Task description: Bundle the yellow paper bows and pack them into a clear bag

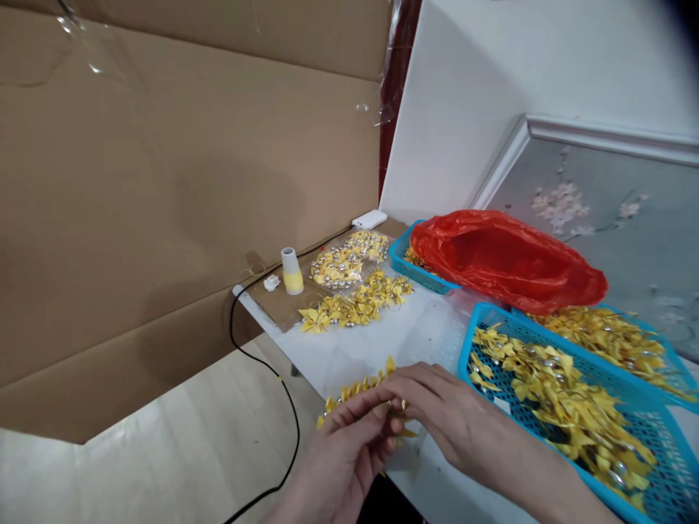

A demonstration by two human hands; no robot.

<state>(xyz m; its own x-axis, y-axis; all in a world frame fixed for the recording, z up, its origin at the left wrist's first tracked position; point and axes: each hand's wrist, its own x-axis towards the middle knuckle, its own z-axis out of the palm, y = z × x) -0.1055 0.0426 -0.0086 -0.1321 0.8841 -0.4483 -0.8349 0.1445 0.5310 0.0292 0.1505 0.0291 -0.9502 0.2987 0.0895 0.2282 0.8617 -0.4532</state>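
Note:
Both hands meet over the near edge of the white table (349, 360). My left hand (354, 444) is closed, thumb and fingers pinching a strand of yellow petal-like pieces with silvery beads (349, 393). From above, my right hand (437, 400) bends its fingers onto the same strand, close to the left fingertips. Part of the strand sticks out behind the left fingers and a few yellow tips show below them. Exactly what the fingertips pinch is hidden. Just beyond the hands lies another yellow beaded strand (357, 302).
A blue basket (475, 320) of yellow strands stands at right. Behind it are more baskets, one under a red plastic bag (507, 255). Farther back are a bagged bundle (341, 266), a white-and-yellow cone (292, 273) and a white box (370, 219). A black cable (262, 360) hangs to the floor beside cardboard (191, 160).

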